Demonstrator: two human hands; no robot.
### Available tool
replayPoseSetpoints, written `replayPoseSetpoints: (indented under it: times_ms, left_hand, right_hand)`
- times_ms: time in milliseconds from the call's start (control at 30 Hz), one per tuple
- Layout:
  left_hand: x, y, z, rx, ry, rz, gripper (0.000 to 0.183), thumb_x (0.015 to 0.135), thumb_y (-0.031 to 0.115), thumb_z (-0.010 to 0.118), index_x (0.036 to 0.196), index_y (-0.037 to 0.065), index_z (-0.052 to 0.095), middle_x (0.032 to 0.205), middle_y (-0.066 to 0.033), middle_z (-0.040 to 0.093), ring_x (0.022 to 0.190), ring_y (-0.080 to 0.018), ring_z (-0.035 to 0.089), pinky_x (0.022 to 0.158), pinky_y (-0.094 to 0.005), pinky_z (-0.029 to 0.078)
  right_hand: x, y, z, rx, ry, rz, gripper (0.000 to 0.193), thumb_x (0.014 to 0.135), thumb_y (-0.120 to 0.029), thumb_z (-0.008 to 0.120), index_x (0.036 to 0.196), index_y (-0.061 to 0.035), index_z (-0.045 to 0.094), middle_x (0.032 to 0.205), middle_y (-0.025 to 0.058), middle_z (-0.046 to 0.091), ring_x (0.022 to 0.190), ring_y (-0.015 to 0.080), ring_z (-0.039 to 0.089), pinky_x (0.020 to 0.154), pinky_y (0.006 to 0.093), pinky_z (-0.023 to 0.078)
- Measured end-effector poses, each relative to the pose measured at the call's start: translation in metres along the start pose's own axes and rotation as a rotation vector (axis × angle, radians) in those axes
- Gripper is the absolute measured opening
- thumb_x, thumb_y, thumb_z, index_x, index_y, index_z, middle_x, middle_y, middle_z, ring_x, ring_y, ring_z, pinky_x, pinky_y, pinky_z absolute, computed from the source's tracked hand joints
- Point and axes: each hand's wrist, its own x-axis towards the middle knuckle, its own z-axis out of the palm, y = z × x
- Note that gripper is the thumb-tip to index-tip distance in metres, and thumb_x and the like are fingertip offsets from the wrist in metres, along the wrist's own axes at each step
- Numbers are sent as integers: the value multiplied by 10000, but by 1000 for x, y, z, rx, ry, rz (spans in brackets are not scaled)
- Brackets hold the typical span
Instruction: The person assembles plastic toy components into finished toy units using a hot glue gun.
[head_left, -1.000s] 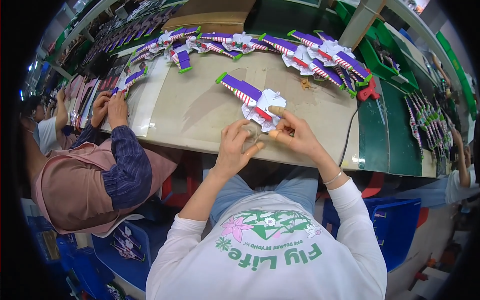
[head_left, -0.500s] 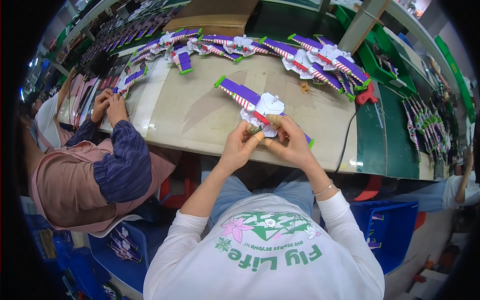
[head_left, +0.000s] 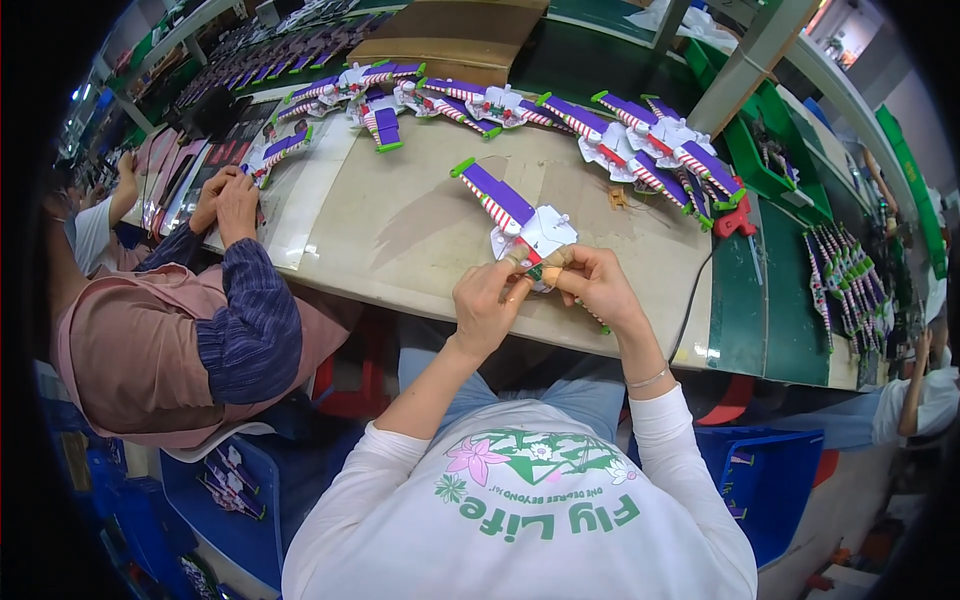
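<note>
A toy wing assembly [head_left: 545, 229] lies on the table before me, its white body facing up and one purple wing with red-and-white stripes reaching to the far left. The other wing is mostly under my right hand. At the body's near side, my left hand [head_left: 487, 302] is closed, with tan coverings on some fingertips, pinching a small green circuit board [head_left: 536, 272]. My right hand [head_left: 603, 288] is closed too, its thumb and forefinger pressed together beside the board. What sits between those right fingertips is hidden.
More wing assemblies [head_left: 655, 145] line the table's far side. A red-handled tool [head_left: 735, 218] lies to the right, near a black cable [head_left: 690, 315]. A green bin [head_left: 775, 165] stands beyond. At left, a co-worker's hands [head_left: 230, 203] handle another wing. Blue bins [head_left: 770, 485] stand below.
The circuit board, earlier raised in my left fingers, now sits lower against the white body. My right fingers have closed in beside it. The view has shifted slightly.
</note>
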Motion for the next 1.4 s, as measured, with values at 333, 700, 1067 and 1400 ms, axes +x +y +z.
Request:
replayPoseSetpoints:
  times_ms: [333, 700, 1067, 1400]
  left_hand:
    - [4, 4, -1, 122, 29, 48, 223, 703, 71, 777, 723, 51, 556, 1009, -71, 667, 931, -267, 613, 837, -386, 418]
    - [10, 1, 3, 17, 32, 5, 194, 707, -24, 753, 748, 23, 570, 894, -89, 665, 963, -289, 623, 797, -385, 486]
    - [5, 4, 3, -60, 82, -153, 108, 735, -49, 727, 791, 4, 652, 881, -123, 677, 938, -268, 643, 759, -356, 507]
    - [2, 2, -1, -67, 61, -139, 113, 737, -63, 716, 772, -1, 628, 874, -123, 683, 952, -272, 654, 756, -349, 508]
  right_hand:
    - [5, 24, 31, -346, 430, -351, 89, 792, -46, 712, 855, 9, 679, 790, 39, 566, 632, 101, 518, 554, 254, 414]
    - [12, 27, 44, -583, 617, -435, 75, 773, -29, 703, 811, 9, 651, 723, 90, 529, 606, 176, 516, 549, 300, 404]
    - [15, 17, 43, -661, 571, -281, 110, 757, -123, 708, 748, -26, 655, 734, 112, 585, 697, 279, 580, 610, 412, 424]
    - [17, 15, 37, -746, 460, -251, 125, 765, -164, 698, 724, -55, 654, 733, 100, 595, 708, 264, 573, 699, 387, 344]
